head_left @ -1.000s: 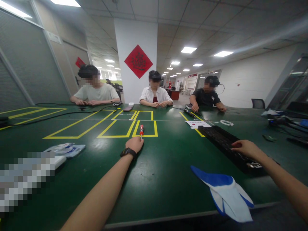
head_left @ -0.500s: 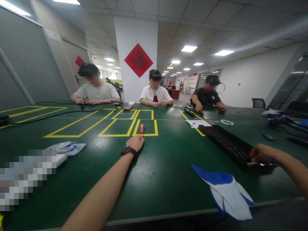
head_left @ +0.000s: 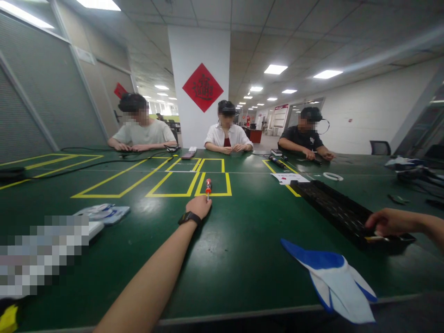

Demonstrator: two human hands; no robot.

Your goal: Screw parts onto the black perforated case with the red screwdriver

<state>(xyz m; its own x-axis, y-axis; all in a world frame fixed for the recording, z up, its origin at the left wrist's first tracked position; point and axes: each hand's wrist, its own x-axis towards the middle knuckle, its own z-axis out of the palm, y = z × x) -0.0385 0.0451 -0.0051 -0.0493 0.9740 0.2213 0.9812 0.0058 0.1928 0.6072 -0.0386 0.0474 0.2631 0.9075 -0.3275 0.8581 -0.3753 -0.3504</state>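
My left hand (head_left: 199,206) reaches forward over the green table, closed at the shaft end of a screwdriver (head_left: 208,186). Its red, partly clear handle points away from me; the tip is hidden by my fingers. At the right, my right hand (head_left: 390,221) is inside the near end of a long black tray (head_left: 347,224). Those fingers are curled downward, and whatever they pinch is hidden. Just below them, a small tan and metallic piece (head_left: 376,239) shows at the tray's near end. Several dark or shiny pieces lie along the tray, too small to name.
A blue and white glove (head_left: 333,277) lies near the front edge. Packaged items (head_left: 109,214) lie at left beside a blurred-out white object. Yellow tape rectangles (head_left: 187,195) mark the table. A paper sheet (head_left: 290,178) and white ring (head_left: 333,176) lie beyond the tray. Three people sit opposite.
The view has swung slightly left, so things sit further right. My left hand stays at the screwdriver; my right hand has shifted slightly within the tray. The right-hand co-worker's hand has moved right.
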